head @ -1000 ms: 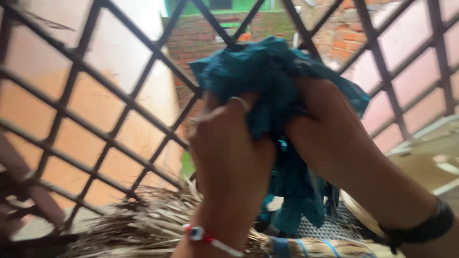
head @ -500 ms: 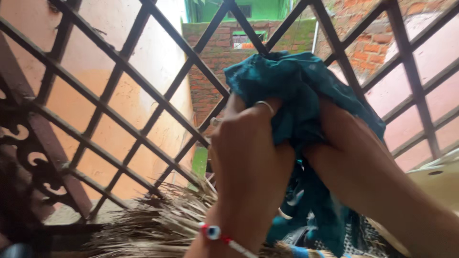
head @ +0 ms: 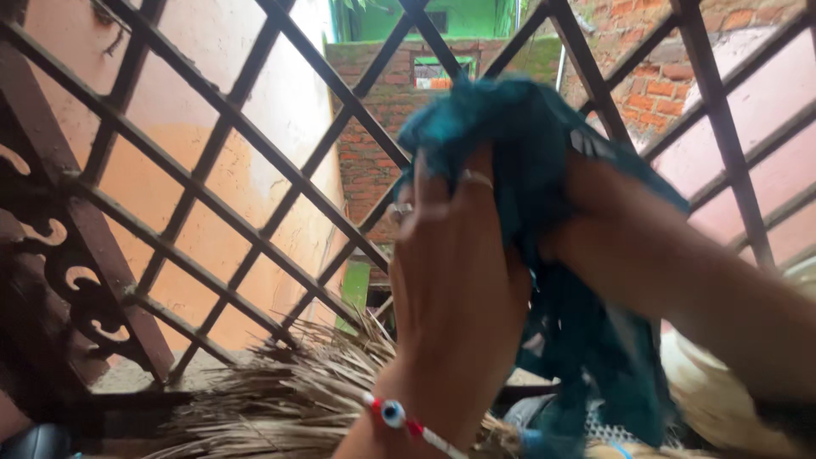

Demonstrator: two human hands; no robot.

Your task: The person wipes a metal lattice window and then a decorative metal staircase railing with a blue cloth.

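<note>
Both my hands grip a bunched teal cloth [head: 518, 144] held up in front of a dark metal lattice grille [head: 255, 161]. My left hand [head: 459, 280], with rings and a red bead bracelet at the wrist, clasps the cloth's left side. My right hand [head: 620, 246] clutches its right side. The cloth's loose end [head: 612, 357] hangs down between and below my wrists.
A straw broom [head: 289, 399] lies on the ledge under the grille. An ornate dark metal scroll [head: 59, 280] stands at the left. Beyond the grille are an orange wall [head: 187, 195], a brick wall [head: 382, 110] and a green building. A pale object [head: 722, 399] lies at the lower right.
My hands and the cloth have risen slightly and shifted, blurred with motion. The view has moved a little right and up since a second ago.
</note>
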